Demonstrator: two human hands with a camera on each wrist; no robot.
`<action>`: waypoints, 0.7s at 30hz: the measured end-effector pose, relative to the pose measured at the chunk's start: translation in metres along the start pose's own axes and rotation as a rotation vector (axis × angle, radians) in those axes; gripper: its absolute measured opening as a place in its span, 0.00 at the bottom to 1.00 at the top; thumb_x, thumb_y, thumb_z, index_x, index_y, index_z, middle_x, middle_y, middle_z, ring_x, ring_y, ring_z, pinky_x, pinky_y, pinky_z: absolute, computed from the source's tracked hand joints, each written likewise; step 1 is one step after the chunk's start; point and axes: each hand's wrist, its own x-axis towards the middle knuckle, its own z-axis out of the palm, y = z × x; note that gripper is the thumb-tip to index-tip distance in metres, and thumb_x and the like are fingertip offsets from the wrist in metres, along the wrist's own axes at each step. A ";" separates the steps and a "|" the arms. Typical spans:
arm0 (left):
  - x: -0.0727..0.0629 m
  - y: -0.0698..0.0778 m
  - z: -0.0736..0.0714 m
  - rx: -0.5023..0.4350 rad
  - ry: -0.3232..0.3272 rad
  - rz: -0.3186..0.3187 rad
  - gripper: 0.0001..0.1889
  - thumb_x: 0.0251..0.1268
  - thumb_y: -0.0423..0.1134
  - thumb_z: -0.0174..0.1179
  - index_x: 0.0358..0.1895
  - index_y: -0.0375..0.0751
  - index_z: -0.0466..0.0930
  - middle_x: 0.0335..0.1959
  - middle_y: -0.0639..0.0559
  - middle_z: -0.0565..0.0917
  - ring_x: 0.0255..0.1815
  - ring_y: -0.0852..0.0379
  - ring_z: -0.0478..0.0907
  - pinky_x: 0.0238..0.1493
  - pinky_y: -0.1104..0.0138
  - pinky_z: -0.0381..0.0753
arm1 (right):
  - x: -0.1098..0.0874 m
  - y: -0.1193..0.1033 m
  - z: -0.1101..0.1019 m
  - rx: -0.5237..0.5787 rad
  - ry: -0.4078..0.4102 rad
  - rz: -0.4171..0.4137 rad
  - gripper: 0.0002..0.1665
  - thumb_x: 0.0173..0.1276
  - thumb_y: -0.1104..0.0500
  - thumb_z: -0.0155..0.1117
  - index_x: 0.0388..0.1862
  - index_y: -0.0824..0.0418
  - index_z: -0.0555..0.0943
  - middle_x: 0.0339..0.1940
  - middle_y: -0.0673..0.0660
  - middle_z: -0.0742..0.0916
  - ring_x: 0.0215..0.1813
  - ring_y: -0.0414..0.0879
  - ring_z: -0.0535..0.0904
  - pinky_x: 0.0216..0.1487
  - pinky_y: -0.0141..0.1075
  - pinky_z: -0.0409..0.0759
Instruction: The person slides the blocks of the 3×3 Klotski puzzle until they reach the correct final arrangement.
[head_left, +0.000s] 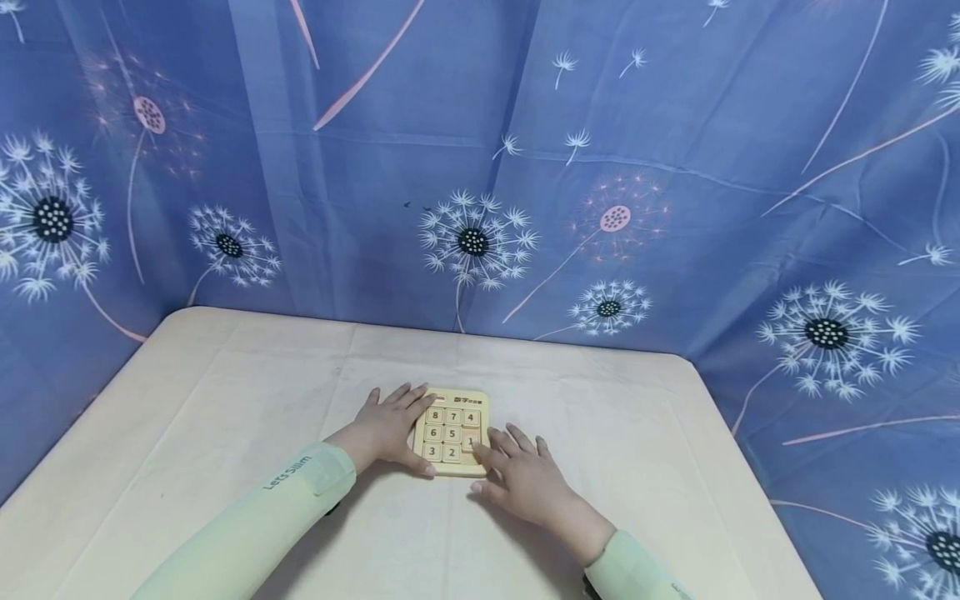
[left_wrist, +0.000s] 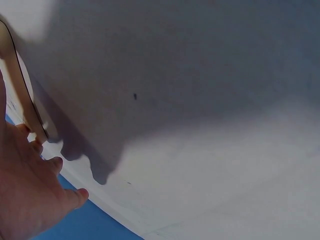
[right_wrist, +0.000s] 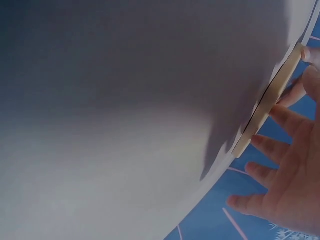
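A pale yellow sliding number puzzle (head_left: 452, 433) lay flat near the middle of the cream-covered table (head_left: 645, 450), between the person's two hands. Its frame was nearly square with rounded corners, and dark printed characters ran along the far band. Dark numerals marked the square tiles: 8, 7 and 4 in the far row, 6, 5 and 1 in the middle, 3 and 2 in the near row, with a gap at the near right corner. The tile numbered 1 (head_left: 470, 440) sat slightly nearer than the 5 beside it. The left hand (head_left: 386, 427) spanned the puzzle's left side, fingers extended toward the far left corner and thumb at the near left corner. The right hand (head_left: 527, 482) had its fingers spread and fairly straight, one fingertip touching the 1 tile. The wrist views showed the puzzle's plain side edge. A blue dandelion-print curtain (head_left: 360, 208) hung behind the table.
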 end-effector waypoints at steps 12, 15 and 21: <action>-0.001 0.000 -0.001 -0.005 -0.002 0.002 0.65 0.41 0.72 0.75 0.82 0.46 0.55 0.86 0.47 0.53 0.87 0.40 0.49 0.82 0.33 0.48 | 0.006 0.001 0.000 0.004 0.019 0.011 0.36 0.71 0.36 0.62 0.72 0.52 0.77 0.77 0.63 0.74 0.80 0.69 0.64 0.73 0.76 0.62; -0.001 0.000 -0.001 -0.008 -0.003 0.003 0.65 0.41 0.72 0.75 0.82 0.46 0.55 0.86 0.47 0.53 0.87 0.40 0.49 0.82 0.32 0.48 | 0.008 0.002 0.000 0.004 0.019 0.013 0.36 0.71 0.36 0.62 0.72 0.52 0.76 0.78 0.63 0.74 0.80 0.69 0.64 0.73 0.76 0.62; 0.000 0.000 -0.001 -0.003 -0.004 0.001 0.65 0.41 0.72 0.75 0.82 0.46 0.55 0.86 0.47 0.53 0.87 0.40 0.49 0.82 0.33 0.48 | 0.010 0.004 0.001 0.000 0.017 0.008 0.37 0.71 0.35 0.62 0.72 0.51 0.76 0.78 0.63 0.74 0.80 0.69 0.64 0.72 0.76 0.64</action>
